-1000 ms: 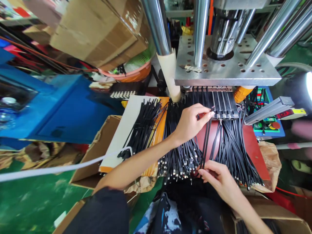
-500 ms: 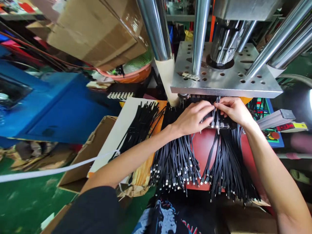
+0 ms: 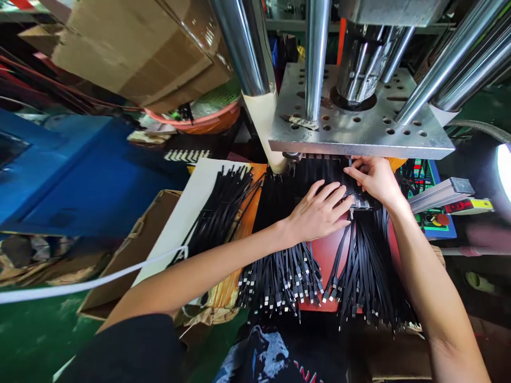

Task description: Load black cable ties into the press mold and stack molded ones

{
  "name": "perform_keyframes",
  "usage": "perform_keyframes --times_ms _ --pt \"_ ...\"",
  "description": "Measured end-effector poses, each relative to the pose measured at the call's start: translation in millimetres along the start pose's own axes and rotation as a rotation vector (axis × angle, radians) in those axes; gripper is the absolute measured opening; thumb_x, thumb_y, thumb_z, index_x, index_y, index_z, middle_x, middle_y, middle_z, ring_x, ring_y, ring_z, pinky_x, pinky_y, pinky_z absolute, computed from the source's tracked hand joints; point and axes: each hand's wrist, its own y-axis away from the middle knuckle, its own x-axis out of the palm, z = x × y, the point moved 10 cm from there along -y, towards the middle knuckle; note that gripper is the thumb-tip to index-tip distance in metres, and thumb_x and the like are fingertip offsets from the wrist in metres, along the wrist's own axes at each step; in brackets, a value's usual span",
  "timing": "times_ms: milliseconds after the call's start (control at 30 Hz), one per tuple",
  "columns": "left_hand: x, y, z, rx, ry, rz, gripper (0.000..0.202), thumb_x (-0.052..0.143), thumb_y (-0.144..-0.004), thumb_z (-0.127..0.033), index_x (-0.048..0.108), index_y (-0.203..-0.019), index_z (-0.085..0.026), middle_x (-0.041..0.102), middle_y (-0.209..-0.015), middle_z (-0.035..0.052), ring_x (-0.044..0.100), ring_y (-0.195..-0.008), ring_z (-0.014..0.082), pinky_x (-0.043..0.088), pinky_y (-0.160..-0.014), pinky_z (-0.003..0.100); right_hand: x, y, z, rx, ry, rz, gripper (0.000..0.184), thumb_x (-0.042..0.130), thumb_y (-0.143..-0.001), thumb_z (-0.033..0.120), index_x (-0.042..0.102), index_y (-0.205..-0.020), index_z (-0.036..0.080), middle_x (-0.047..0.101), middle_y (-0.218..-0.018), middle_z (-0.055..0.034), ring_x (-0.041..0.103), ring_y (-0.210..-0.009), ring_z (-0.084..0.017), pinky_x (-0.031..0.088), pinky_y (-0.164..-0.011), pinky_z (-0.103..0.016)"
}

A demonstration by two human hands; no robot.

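Left hand (image 3: 319, 214) open, fingers spread over the front of the fixture (image 3: 362, 204). Right hand (image 3: 371, 178) pinches a black cable (image 3: 350, 161) at the fixture, just below the metal plate (image 3: 361, 142). Cable bundles (image 3: 365, 271) fan out on the red tabletop (image 3: 326, 250).

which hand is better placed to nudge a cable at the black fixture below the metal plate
Likely the right hand: its fingertips are bunched at the black fixture, near the metal plate, while the left hand is spread, palm down, nearer the body.
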Motion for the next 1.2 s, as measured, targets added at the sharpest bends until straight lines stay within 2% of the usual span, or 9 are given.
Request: perform_keyframes --times_ms 133,200,300,533,767,900,1033,1133,1200 --pt "3.6 2 -7 -0.104 -0.045 0.011 0.055 0.054 -0.107 -0.044 0.056 -0.152 -0.012 0.054 -0.16 0.0222 0.046 -0.152 0.0364 0.033 -0.127 0.059 -16 32 23 -0.134 0.353 -0.125 0.024 0.059 -0.101 0.031 0.078 -0.107 0.019 0.07 -0.083 -0.0094 0.065 -0.071 -0.022 0.055 -0.068 -0.035" --pt "4.8 2 -12 -0.125 -0.041 0.029 0.06 0.055 -0.106 -0.046 0.054 -0.154 -0.01 0.049 -0.163 0.024 0.042 -0.155 0.0381 0.031 -0.127 0.061 -7 59 35 -0.253 0.534 -0.048 0.038 0.048 -0.102 0.02 0.078 -0.124 0.019 0.068 -0.103 -0.0142 0.067 -0.091 -0.026 0.056 -0.083 -0.039" --pt "4.7 -7 -6 -0.165 0.015 0.042 0.066 0.049 -0.108 -0.05 0.051 -0.156 -0.005 0.045 -0.166 0.025 0.04 -0.157 0.039 0.026 -0.13 0.064 7 80 30 -0.269 0.777 0.048 0.053 0.039 -0.101 0.014 0.071 -0.143 0.019 0.062 -0.108 -0.0167 0.065 -0.097 -0.03 0.055 -0.087 -0.043" --pt "12.9 -52 54 -0.325 0.105 0.102 0.063 0.043 -0.109 -0.036 0.043 -0.16 0.0 0.039 -0.17 0.0218 0.033 -0.16 0.0382 0.017 -0.132 0.066 11 13 19 -0.12 0.957 0.009 0.056 0.041 -0.1 0.016 0.063 -0.152 0.021 0.068 -0.12 -0.0243 0.068 -0.104 -0.04 0.053 -0.084 -0.049" --pt "17.3 -87 89 -0.361 0.114 0.069 0.043 0.039 -0.108 -0.021 0.071 -0.128 -0.001 0.072 -0.133 0.0248 0.067 -0.128 0.0346 0.046 -0.115 0.05 13 -36 19 -0.142 0.864 -0.022 0.052 0.038 -0.097 0.012 0.069 -0.139 0.013 0.075 -0.119 -0.024 0.066 -0.113 -0.041 0.051 -0.095 -0.058" --pt "12.0 -94 96 -0.299 0.139 0.073 0.041 0.038 -0.11 -0.02 0.074 -0.122 -0.007 0.075 -0.128 0.0194 0.07 -0.121 0.0286 0.05 -0.109 0.041 7 -43 27 -0.144 0.812 -0.022 0.05 0.037 -0.096 0.009 0.068 -0.135 0.01 0.075 -0.115 -0.0239 0.067 -0.111 -0.04 0.051 -0.097 -0.058" --pt "-36.7 -23 57 -0.184 0.179 -0.123 0.034 0.045 -0.108 -0.024 0.071 -0.124 -0.011 0.073 -0.133 0.016 0.067 -0.123 0.0252 0.049 -0.109 0.038 5 43 46 -0.202 0.762 -0.048 0.043 0.039 -0.096 0.009 0.066 -0.13 0.014 0.071 -0.119 -0.0206 0.069 -0.11 -0.033 0.055 -0.095 -0.046" --pt "-41.6 77 50 -0.498 0.175 -0.044 0.042 0.044 -0.11 -0.033 0.069 -0.08 -0.018 0.073 -0.082 0.0087 0.069 -0.081 0.0217 0.053 -0.081 0.035 25 150 44 -0.168 0.556 -0.076 0.023 0.043 -0.104 0.022 0.063 -0.114 0.021 0.071 -0.104 -0.0121 0.071 -0.086 -0.026 0.056 -0.075 -0.035" --pt "-26.0 138 50 -0.728 0.187 0.129 0.039 0.052 -0.107 -0.04 0.065 -0.077 -0.02 0.07 -0.076 0.0074 0.065 -0.07 0.0215 0.049 -0.072 0.035 52 205 25 -0.019 0.627 -0.008 0.021 0.047 -0.109 0.036 0.06 -0.102 0.021 0.071 -0.087 -0.0083 0.07 -0.069 -0.024 0.05 -0.06 -0.034"
